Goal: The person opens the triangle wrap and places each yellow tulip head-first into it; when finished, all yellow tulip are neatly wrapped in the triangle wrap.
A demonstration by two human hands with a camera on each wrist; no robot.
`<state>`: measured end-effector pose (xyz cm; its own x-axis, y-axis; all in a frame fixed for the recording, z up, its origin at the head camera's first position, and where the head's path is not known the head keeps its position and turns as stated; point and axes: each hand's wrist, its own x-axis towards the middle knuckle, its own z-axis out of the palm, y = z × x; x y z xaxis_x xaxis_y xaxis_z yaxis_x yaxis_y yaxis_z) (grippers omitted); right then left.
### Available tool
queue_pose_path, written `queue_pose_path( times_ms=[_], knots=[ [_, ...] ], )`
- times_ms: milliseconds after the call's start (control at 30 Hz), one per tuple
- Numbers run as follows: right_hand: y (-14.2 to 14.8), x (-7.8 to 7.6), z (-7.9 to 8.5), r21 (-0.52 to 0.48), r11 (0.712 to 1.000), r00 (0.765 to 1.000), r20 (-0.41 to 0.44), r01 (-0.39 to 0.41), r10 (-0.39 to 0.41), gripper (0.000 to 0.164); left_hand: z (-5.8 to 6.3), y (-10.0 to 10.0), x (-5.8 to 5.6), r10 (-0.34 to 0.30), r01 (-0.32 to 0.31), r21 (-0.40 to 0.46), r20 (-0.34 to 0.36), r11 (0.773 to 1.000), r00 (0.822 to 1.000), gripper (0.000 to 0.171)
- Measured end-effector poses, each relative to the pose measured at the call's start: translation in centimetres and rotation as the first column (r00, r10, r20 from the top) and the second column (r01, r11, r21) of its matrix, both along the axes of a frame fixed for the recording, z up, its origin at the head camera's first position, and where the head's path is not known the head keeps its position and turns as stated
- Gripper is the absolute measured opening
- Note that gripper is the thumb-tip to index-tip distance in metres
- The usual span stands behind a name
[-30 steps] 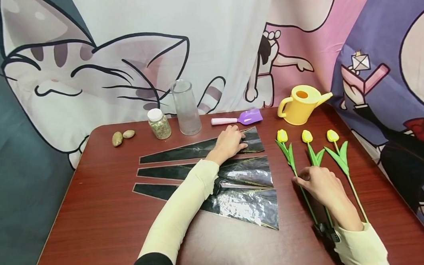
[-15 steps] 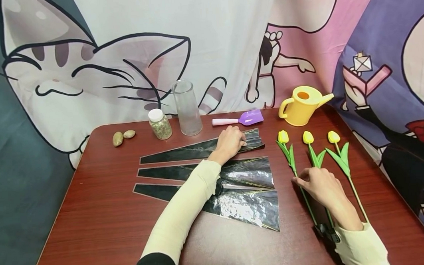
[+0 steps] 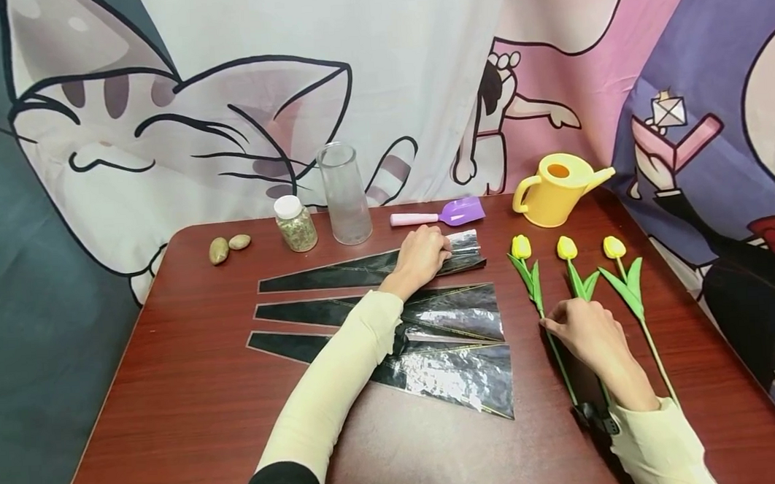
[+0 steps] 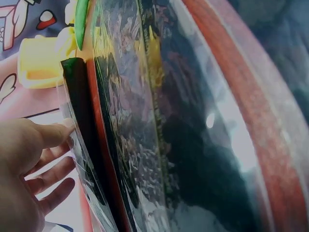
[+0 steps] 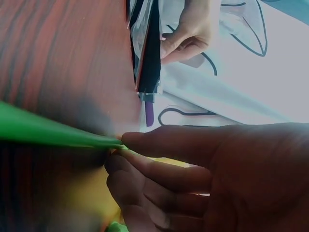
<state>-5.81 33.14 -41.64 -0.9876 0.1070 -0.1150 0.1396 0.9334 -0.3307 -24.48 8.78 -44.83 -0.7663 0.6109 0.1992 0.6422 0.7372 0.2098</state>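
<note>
Three black plastic flower sleeves with clear margins lie side by side on the table. My left hand (image 3: pixel 421 255) pinches the wide end of the farthest sleeve (image 3: pixel 336 274); its near edge is raised there, and the left wrist view shows the clear upper layer at the fingertips. The middle sleeve (image 3: pixel 460 315) and nearest sleeve (image 3: pixel 460 377) lie flat, partly hidden by the left arm. My right hand (image 3: pixel 586 334) pinches the green stem (image 5: pixel 58 133) of the leftmost yellow tulip (image 3: pixel 521 247) between thumb and forefinger. It covers part of the middle tulip (image 3: pixel 567 247); the right tulip (image 3: pixel 614 247) lies beside it.
Along the back edge stand a white-capped jar of green bits (image 3: pixel 297 228), a clear glass vase (image 3: pixel 346 200) and a yellow watering can (image 3: pixel 552 193). A purple scoop with a pink handle (image 3: pixel 461 211) lies between them. Two stones (image 3: pixel 218 251) sit at back left, before a cartoon curtain.
The farthest sleeve's wide end has gone from flat to raised and creased under my left fingers. My right hand stays at the left tulip's stem.
</note>
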Motion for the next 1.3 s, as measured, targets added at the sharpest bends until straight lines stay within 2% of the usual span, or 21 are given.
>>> queue_pose_path(
  times_ms=[333,533,833,1000,1067,1133,1167,1200,1300],
  knots=[
    [0.0,-0.4,-0.1,-0.028,0.999,0.999,0.023,0.041,-0.041,0.023,0.1,0.0,-0.1,-0.012,0.012,0.008,0.004,1.0,1.0,0.012],
    [-0.2,-0.9,0.0,-0.103,0.993,0.998,0.021,0.06,-0.058,0.022,0.4,-0.1,-0.2,-0.005,0.005,0.011,0.004,1.0,1.0,0.011],
    [-0.4,-0.6,0.4,-0.151,0.983,0.987,-0.104,0.108,-0.124,0.023,0.3,-0.2,0.0,-0.003,0.002,0.019,0.026,1.0,1.0,0.013],
    [-0.1,-0.8,0.8,-0.235,0.96,0.98,-0.09,0.151,-0.177,0.026,0.3,-0.4,0.1,0.0,-0.001,0.005,0.044,1.0,0.999,0.013],
    [0.2,-1.0,1.1,-0.364,0.916,0.978,-0.058,0.167,-0.201,0.028,0.4,-0.4,0.1,0.003,-0.004,0.011,0.042,1.0,0.999,0.013],
    [0.5,-1.2,1.3,-0.535,0.826,0.975,-0.018,0.176,-0.219,0.033,0.6,-0.4,0.1,0.009,-0.01,0.018,0.041,1.0,0.999,0.013],
    [0.8,-1.3,1.4,-0.634,0.753,0.975,0.006,0.176,-0.223,0.032,0.6,-0.5,0.1,0.011,-0.012,0.021,0.042,1.0,0.999,0.013],
    [1.0,-1.4,1.5,-0.732,0.658,0.974,0.033,0.177,-0.226,0.029,0.7,-0.5,0.1,0.011,-0.012,0.024,0.044,1.0,0.999,0.013],
    [1.4,-1.7,1.6,-0.925,0.348,0.973,0.075,0.15,-0.22,0.015,0.8,-0.6,0.2,0.006,-0.008,0.028,0.05,1.0,0.999,0.013]
  ],
)
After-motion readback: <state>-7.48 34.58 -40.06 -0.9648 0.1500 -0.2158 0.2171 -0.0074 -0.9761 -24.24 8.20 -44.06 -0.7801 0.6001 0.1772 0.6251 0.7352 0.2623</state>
